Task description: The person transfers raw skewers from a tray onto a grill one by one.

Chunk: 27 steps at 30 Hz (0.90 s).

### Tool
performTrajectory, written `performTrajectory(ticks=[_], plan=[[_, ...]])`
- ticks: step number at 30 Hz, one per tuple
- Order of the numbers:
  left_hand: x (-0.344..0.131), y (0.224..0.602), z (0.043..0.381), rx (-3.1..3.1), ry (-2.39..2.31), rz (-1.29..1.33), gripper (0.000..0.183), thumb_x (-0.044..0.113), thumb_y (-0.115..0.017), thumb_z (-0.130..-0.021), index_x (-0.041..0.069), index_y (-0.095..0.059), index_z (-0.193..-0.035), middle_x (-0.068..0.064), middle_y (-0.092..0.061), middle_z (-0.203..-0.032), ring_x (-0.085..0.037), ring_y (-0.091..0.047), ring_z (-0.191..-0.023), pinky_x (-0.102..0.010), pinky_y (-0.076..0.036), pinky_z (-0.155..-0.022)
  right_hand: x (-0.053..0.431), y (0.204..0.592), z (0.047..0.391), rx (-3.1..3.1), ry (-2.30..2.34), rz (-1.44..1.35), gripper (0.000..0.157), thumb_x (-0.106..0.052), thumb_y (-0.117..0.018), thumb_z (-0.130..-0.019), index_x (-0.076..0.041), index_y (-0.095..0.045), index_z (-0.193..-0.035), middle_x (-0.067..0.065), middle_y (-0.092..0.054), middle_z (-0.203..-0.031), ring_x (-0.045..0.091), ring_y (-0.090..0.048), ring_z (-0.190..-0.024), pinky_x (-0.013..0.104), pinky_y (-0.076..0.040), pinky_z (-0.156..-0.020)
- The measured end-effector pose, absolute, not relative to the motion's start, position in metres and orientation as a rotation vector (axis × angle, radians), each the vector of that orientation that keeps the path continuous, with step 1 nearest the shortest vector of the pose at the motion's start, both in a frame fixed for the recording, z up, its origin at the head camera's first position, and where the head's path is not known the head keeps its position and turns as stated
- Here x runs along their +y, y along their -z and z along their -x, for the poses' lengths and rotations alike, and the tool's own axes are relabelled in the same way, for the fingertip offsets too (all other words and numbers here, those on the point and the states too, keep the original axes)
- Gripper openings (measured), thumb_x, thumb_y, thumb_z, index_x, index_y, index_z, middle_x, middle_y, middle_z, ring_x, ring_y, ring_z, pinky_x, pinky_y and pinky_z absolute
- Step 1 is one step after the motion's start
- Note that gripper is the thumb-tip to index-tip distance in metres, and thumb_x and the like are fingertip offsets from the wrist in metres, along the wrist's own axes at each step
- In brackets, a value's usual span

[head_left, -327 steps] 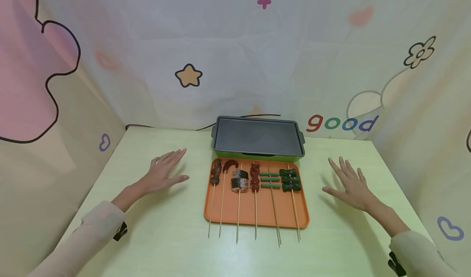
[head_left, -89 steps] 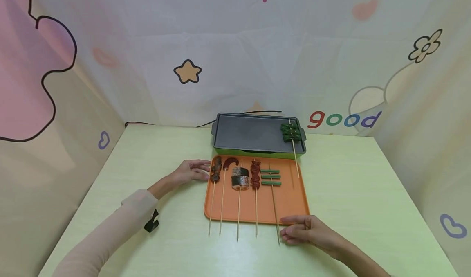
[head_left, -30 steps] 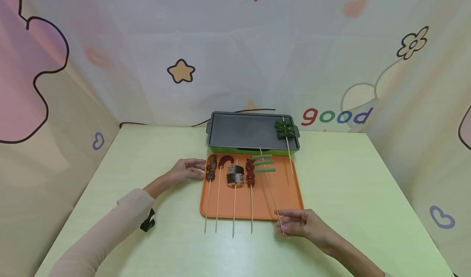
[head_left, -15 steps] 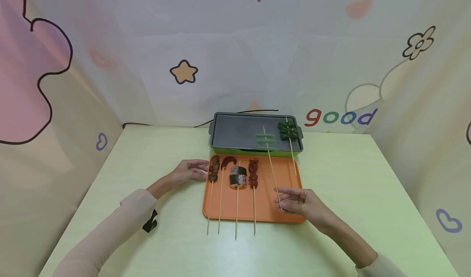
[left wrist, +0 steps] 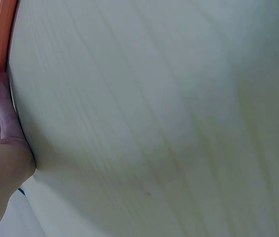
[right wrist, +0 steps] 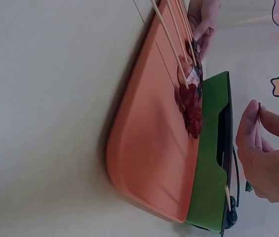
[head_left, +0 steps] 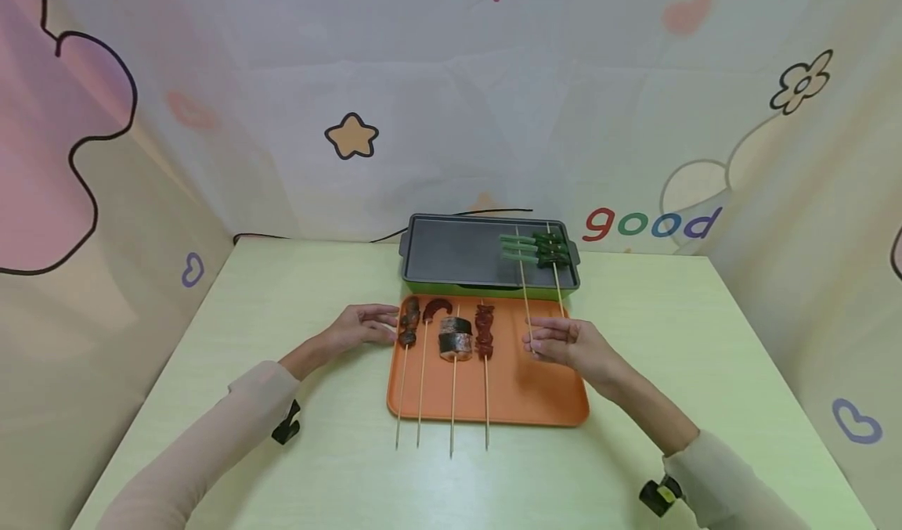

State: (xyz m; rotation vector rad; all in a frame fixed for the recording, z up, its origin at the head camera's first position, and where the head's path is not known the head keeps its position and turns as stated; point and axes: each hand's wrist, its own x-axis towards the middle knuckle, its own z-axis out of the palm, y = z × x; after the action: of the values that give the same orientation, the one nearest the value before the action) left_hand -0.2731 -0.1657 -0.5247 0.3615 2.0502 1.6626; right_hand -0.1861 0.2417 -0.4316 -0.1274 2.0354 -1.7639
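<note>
My right hand (head_left: 571,350) pinches the lower stick of a green bean skewer (head_left: 521,249) between thumb and fingers. Its beans overlap the grey plate of the grill (head_left: 451,252), just left of a leafy green skewer (head_left: 551,250) lying there. In the right wrist view the stick's end shows between thumb and fingertip of that hand (right wrist: 267,153). My left hand (head_left: 355,328) has its fingers fairly straight, the tips at the left rim of the orange tray (head_left: 528,405). The left wrist view shows those fingers (left wrist: 8,111) against the tray's rim (left wrist: 3,34).
On the tray lie a dark brown meat skewer (head_left: 409,322), a curled red skewer (head_left: 437,308), a black-banded roll skewer (head_left: 455,338) and a red meat skewer (head_left: 484,330). Their sticks jut past its front edge. Behind the grill hangs a printed curtain (head_left: 437,84).
The right hand has lifted the green bean skewer off the tray and carried it forward over the grill. Earlier, the leafy skewer went from tray to grill. The left hand stays at the tray's rim.
</note>
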Motion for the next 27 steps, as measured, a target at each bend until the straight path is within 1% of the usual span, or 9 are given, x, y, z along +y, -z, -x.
performTrajectory(ticks=[6, 15, 19, 21, 23, 24, 27], plan=[[-0.166, 0.524, 0.273, 2.053, -1.667, -0.355, 0.057, 0.001, -0.067, -0.096, -0.006, -0.047, -0.149, -0.028, -0.061, -0.136, -0.001, -0.070, -0.094, -0.018, -0.057, -0.087, 0.239, 0.426, 0.208, 2.053, 1.742, 0.095, 0.056, -0.002, -0.060, -0.101, 0.014, -0.037, -0.150, 0.005, -0.075, -0.116, 0.005, -0.074, -0.098, 0.037, -0.055, -0.101], [-0.164, 0.527, 0.274, 2.030, -1.693, -0.354, 0.057, 0.000, -0.067, -0.095, -0.007, -0.047, -0.148, -0.025, -0.064, -0.133, -0.002, -0.071, -0.093, -0.018, -0.057, -0.087, 0.230, 0.428, 0.229, 2.025, 1.745, 0.057, 0.054, 0.004, -0.056, -0.102, 0.018, -0.034, -0.149, 0.001, -0.074, -0.105, 0.005, -0.074, -0.092, 0.038, -0.055, -0.101], [-0.164, 0.526, 0.273, 2.028, -1.687, -0.348, 0.057, 0.001, -0.067, -0.095, -0.006, -0.047, -0.148, -0.025, -0.063, -0.134, -0.002, -0.071, -0.094, -0.018, -0.057, -0.086, 0.228, 0.429, 0.234, 2.035, 1.741, 0.051, 0.052, 0.005, -0.054, -0.102, 0.020, -0.035, -0.148, 0.009, -0.075, -0.110, 0.005, -0.073, -0.090, 0.042, -0.053, -0.103], [-0.164, 0.525, 0.272, 2.028, -1.685, -0.356, 0.057, 0.001, -0.067, -0.095, -0.006, -0.047, -0.149, -0.025, -0.062, -0.134, -0.002, -0.071, -0.094, -0.019, -0.057, -0.087, 0.227, 0.430, 0.236, 2.037, 1.742, 0.040, 0.052, 0.006, -0.054, -0.101, 0.020, -0.035, -0.147, 0.011, -0.075, -0.110, 0.006, -0.074, -0.090, 0.043, -0.053, -0.103], [-0.164, 0.524, 0.271, 2.030, -1.683, -0.360, 0.057, 0.001, -0.067, -0.096, -0.007, -0.046, -0.149, -0.025, -0.062, -0.134, -0.002, -0.071, -0.095, -0.019, -0.057, -0.087, 0.227, 0.431, 0.237, 2.042, 1.738, 0.040, 0.052, 0.006, -0.055, -0.101, 0.021, -0.035, -0.147, 0.009, -0.076, -0.106, 0.008, -0.074, -0.090, 0.043, -0.054, -0.102], [-0.164, 0.524, 0.271, 2.033, -1.681, -0.362, 0.057, 0.002, -0.067, -0.096, -0.006, -0.046, -0.149, -0.025, -0.062, -0.134, -0.002, -0.071, -0.095, -0.019, -0.057, -0.087, 0.226, 0.431, 0.238, 2.044, 1.734, 0.043, 0.052, 0.007, -0.055, -0.101, 0.021, -0.035, -0.147, 0.006, -0.076, -0.102, 0.008, -0.075, -0.091, 0.043, -0.054, -0.101], [-0.165, 0.523, 0.271, 2.045, -1.676, -0.355, 0.057, 0.001, -0.066, -0.096, -0.006, -0.047, -0.149, -0.026, -0.062, -0.135, -0.002, -0.070, -0.095, -0.019, -0.057, -0.087, 0.225, 0.432, 0.239, 2.056, 1.721, 0.046, 0.053, 0.007, -0.057, -0.100, 0.021, -0.036, -0.146, 0.001, -0.075, -0.097, 0.010, -0.075, -0.092, 0.042, -0.055, -0.099]])
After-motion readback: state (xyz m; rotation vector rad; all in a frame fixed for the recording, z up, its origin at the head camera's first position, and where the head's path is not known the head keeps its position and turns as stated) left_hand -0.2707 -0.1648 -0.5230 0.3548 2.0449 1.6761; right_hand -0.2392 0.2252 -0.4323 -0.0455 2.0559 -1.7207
